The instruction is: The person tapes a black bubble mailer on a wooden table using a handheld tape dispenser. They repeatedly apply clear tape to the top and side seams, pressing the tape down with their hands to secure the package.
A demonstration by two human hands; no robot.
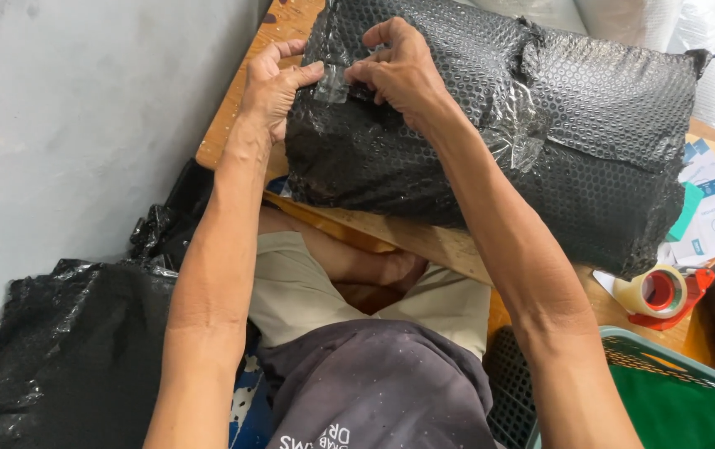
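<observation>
Two hands work the near-left end of a black bubble-wrap parcel (490, 125) lying on a wooden table (424, 241). Status: parcel is wrapped all round; clear tape strips already cross its middle (523, 125). A further clear tape piece (332, 83) sits at the left end, approx. between the hands, and looks only partly pressed down. Remaining work, judged from this view: smoothing that piece; other ends can't be checked.

Left hand (270, 87): fingers spread and curled over the parcel's left edge, thumb on the tape; grips the wrap, nothing else held.
Right hand (399, 71): fingers bent, tips pinching or pressing the tape's right side; which one is unclear.

A tape roll in red dispenser (663, 293) rests at the table's right, well apart from both hands.
</observation>
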